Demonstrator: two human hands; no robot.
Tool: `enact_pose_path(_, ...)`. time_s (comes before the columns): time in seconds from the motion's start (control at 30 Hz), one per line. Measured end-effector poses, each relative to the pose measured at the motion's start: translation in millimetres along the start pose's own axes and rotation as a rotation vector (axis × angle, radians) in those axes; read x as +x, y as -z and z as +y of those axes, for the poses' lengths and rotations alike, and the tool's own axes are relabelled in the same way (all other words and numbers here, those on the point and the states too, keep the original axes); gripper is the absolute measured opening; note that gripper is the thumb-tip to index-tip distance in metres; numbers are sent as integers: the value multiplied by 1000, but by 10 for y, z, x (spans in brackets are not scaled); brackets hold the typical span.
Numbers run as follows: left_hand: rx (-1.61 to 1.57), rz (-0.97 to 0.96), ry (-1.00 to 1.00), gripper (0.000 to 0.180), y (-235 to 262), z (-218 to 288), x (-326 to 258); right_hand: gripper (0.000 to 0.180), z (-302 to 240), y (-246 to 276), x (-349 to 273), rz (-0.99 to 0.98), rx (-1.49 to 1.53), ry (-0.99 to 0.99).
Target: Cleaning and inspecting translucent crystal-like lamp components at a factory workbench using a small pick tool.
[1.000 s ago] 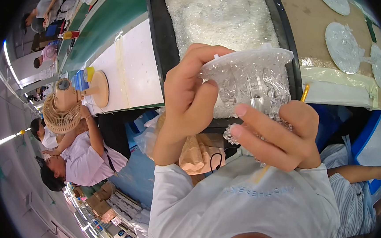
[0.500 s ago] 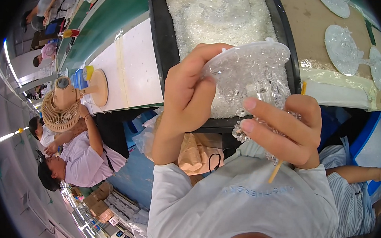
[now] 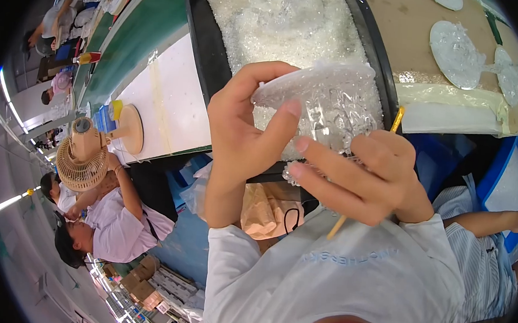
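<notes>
My left hand [image 3: 247, 118] grips the edge of a clear oval disc [image 3: 312, 81], fingers behind it and thumb in front. Clear faceted pieces cover the face of the disc, and it is tilted above the tray. A thin yellow stick [image 3: 398, 118] passes through my right hand [image 3: 366, 175], its other end showing below the fingers. The right index and middle fingers reach toward the disc's lower side. A small cluster of clear beads [image 3: 291, 174] shows at those fingertips; whether they touch it I cannot tell.
Loose clear beads fill a black tray [image 3: 203, 55]. Similar clear discs [image 3: 457, 55] lie on the brown table at right. A beige fan [image 3: 83, 158] stands on the white tabletop at left. One co-worker [image 3: 116, 223] sits at left; another person's arm [image 3: 489, 223] shows at right.
Both hands and the disc have shifted slightly left. The disc has tilted, and my left thumb now lies across its front. The yellow stick's upper end shows more.
</notes>
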State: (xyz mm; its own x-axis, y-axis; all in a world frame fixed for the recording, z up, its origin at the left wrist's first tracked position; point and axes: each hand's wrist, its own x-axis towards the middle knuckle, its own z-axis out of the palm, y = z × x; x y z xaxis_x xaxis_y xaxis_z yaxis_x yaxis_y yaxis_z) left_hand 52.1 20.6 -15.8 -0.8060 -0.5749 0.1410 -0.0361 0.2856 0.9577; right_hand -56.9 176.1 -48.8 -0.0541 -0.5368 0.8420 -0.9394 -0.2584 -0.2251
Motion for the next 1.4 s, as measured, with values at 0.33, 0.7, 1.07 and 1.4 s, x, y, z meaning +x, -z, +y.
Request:
enact_pose_path(0.33, 303, -21, -51, 18, 102, -103, 48, 21, -13, -71, -78, -62, -41, 121)
enact_pose_path(0.7, 289, -33, 1, 24, 85, -46, 80, 15, -34, -32, -152, -157, 2, 144)
enact_pose_path(1.07, 297, 567, -160, 20, 71, -4, -34, 35, 57, -51, 37, 119, -200, -128)
enact_pose_path(1.4, 129, 651, -400, 29, -6, -79, -90, 47, 72, -46, 137, 73, 208, -256)
